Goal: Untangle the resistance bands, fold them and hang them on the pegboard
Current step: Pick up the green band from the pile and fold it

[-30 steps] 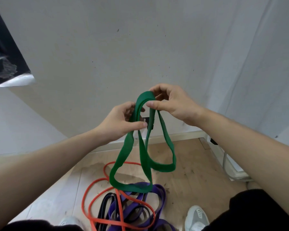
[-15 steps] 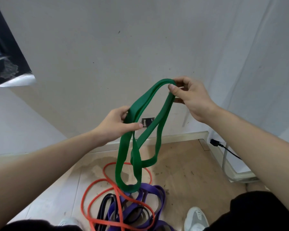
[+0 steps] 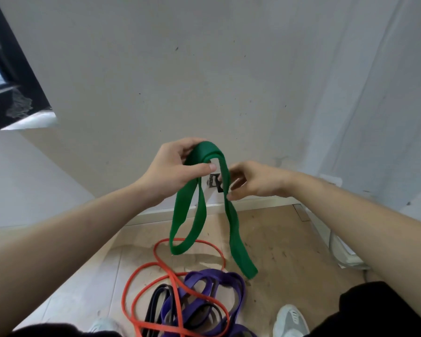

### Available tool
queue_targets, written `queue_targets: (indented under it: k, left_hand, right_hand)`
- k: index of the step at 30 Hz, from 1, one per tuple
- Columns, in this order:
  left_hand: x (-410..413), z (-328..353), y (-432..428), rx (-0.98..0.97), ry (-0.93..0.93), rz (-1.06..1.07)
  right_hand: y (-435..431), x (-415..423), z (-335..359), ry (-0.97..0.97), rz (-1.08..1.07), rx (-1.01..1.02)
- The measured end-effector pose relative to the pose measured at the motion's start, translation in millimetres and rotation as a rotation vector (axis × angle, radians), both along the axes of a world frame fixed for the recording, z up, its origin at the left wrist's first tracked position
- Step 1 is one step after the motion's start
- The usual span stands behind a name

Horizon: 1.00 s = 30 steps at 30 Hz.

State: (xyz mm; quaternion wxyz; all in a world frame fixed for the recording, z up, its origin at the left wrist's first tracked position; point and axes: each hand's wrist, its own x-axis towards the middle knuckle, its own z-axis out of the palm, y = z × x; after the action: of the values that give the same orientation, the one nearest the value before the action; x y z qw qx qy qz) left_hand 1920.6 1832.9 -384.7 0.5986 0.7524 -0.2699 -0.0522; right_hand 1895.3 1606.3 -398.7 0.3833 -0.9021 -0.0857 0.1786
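While left hand (image 3: 173, 169) and right hand (image 3: 260, 181) pinch green band (image 3: 237, 246), wooden floor (image 3: 289, 251), grey wall (image 3: 204, 69)

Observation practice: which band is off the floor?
The green band, held by left hand and right hand; orange band, purple band and black band lie on the floor.

I count four bands: green band (image 3: 208, 149), orange band (image 3: 124, 297), purple band (image 3: 231, 278), black band (image 3: 156, 295). Two hands, left hand (image 3: 173, 171) and right hand (image 3: 258, 181); two shoes (image 3: 291, 321).
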Motion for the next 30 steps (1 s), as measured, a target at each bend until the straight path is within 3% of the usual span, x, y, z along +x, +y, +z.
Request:
queue_targets:
  k: [6,12,22,26,30]
  left_hand:
    - [0,-5,-4,0.02,-0.029,-0.05]
    - [4,-7,1,0.045,-0.005,-0.056]
    - [-1,-27,2,0.235,0.127,-0.157]
    - [1,-26,7,0.243,0.13,-0.097]
    - [3,-22,7,0.206,0.085,-0.013]
  right_hand:
    - [11,-4,13,-0.085,-0.057,0.377]
    - [10,-9,28,-0.222,-0.097,0.361]
    - [15,-14,50,-0.465,-0.183,0.516]
    - [8,-12,52,-0.533,-0.296,0.622]
    - [-3,-10,47,-0.515,-0.366,0.605]
